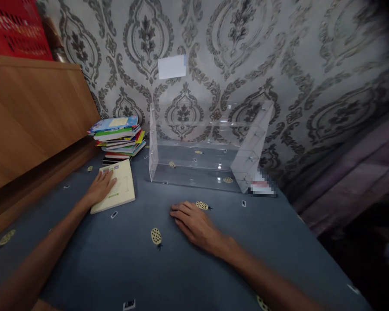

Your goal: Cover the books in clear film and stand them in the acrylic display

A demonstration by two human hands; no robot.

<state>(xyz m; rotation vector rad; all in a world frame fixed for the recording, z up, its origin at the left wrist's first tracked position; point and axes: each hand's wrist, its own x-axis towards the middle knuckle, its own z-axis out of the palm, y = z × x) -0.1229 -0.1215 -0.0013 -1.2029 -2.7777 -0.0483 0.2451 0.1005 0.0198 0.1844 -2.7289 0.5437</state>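
Observation:
My left hand [101,186] lies flat with its fingers stretched over a cream-coloured book [125,183], which rests on the blue tablecloth. Right behind that book rises an uneven stack of books [118,138] with covers in several colours. My right hand [192,222] lies palm down on the cloth near the middle, holding nothing, its fingers loosely extended to the left. Beyond it stands a clear acrylic rack [197,166] with several tiers and no books on it.
A wooden cabinet [35,116] borders the left side, with a red basket [17,30] on top. Patterned wallpaper [194,30] backs the table, and a white card [172,67] is on it. A blurred-out item [262,185] lies right of the rack. Purple curtain [337,172] hangs at the right.

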